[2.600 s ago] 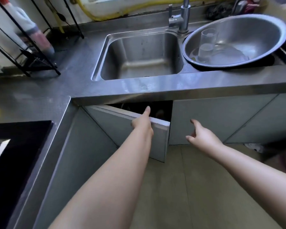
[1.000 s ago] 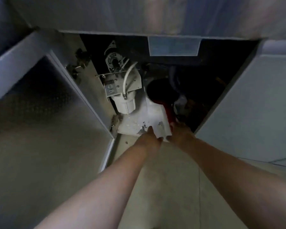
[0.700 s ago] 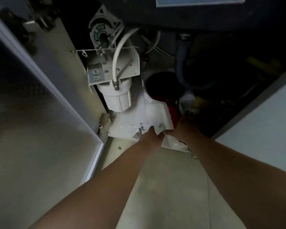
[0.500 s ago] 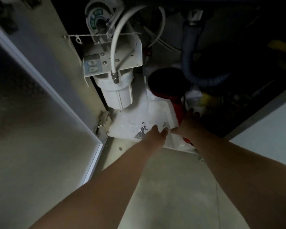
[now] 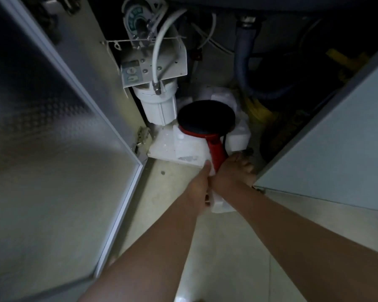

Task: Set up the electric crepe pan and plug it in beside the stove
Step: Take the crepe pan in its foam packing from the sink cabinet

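The electric crepe pan (image 5: 206,116) has a round black plate and a red handle (image 5: 216,151). It lies in a white foam packing tray (image 5: 188,149) on the floor of the open cabinet under the sink. My right hand (image 5: 235,171) grips the near end of the red handle together with the foam. My left hand (image 5: 200,182) holds the foam tray's near left edge beside it. The tray's near end sticks out over the cabinet threshold onto the floor tiles. No cord or plug shows.
A white water filter housing (image 5: 158,103) with hoses hangs just left of the pan. A grey drain hose (image 5: 244,68) curves behind it. Cabinet doors stand open at left (image 5: 52,149) and right (image 5: 336,138). Yellow items (image 5: 259,110) lie deeper right.
The cabinet doors were opened and my view dropped into the cabinet. Both hands took hold of the foam tray and pan handle, and the tray has slid out toward me.
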